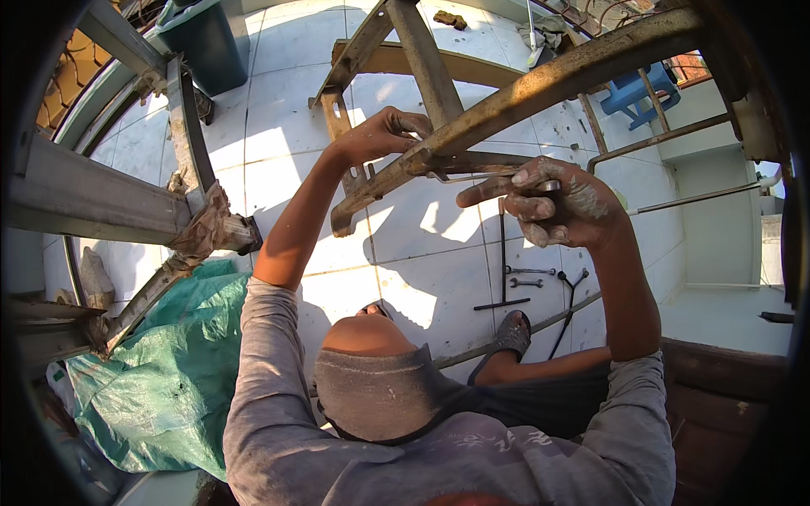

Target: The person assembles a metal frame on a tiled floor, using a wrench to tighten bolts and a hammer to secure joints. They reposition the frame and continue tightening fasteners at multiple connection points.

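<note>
A rusty metal frame (540, 80) of welded beams stands before me. My left hand (380, 137) is at the joint where the beams meet, its fingers bent inward against the metal. The beam hides the fingertips and whatever they pinch. On the other side of the joint, my right hand (565, 202), smeared with grey-white dust, is closed around a slim metal wrench (550, 185). Its rounded end shows between the fingers, and the thin shank reaches left toward the joint. My right index finger is stretched out below the shank.
On the tiled floor lie a T-handle wrench (504, 261), a spanner (531, 271) and a Y-shaped socket wrench (570, 305). Another metal frame (110, 198) and a green tarp (169, 379) are at left. A dark bin (207, 46) and a blue stool (637, 91) stand farther off.
</note>
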The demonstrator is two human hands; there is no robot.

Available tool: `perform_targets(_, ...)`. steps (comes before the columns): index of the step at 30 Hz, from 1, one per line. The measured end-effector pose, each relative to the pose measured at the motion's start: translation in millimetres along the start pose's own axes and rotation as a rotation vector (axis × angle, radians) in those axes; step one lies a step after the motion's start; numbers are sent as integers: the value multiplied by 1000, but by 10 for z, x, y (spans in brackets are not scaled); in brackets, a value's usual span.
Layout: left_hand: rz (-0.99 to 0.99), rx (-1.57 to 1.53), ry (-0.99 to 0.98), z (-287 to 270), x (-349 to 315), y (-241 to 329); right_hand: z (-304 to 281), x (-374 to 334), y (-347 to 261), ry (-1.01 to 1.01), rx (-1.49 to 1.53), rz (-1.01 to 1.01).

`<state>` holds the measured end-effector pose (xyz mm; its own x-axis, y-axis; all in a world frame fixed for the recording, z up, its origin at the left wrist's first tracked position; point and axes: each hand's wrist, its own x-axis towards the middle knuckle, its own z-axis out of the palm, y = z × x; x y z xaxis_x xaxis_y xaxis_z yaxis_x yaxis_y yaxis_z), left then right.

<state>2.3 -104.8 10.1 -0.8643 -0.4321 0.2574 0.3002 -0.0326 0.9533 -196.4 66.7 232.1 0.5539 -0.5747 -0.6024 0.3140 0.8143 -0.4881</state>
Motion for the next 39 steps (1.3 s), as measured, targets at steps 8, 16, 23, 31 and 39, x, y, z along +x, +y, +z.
perform_targets(8,-113,12,-123,-142,-52,-16,-59,-111,-717,689,-1515,90)
perform_targets(16,-131,80,-57,-203,-63,-288,-1698,85,318,813,-2271,-484)
perform_targets(23,-54,-41,-220,-67,98,-54,-1617,-162,954,840,-1931,-792)
perform_targets(31,4,-112,-159,-99,35,-138,-1110,-177,500,885,-2116,-861)
perform_targets(39,111,-22,265,-13,-383,-146,-1147,-134,390,933,-2202,-969)
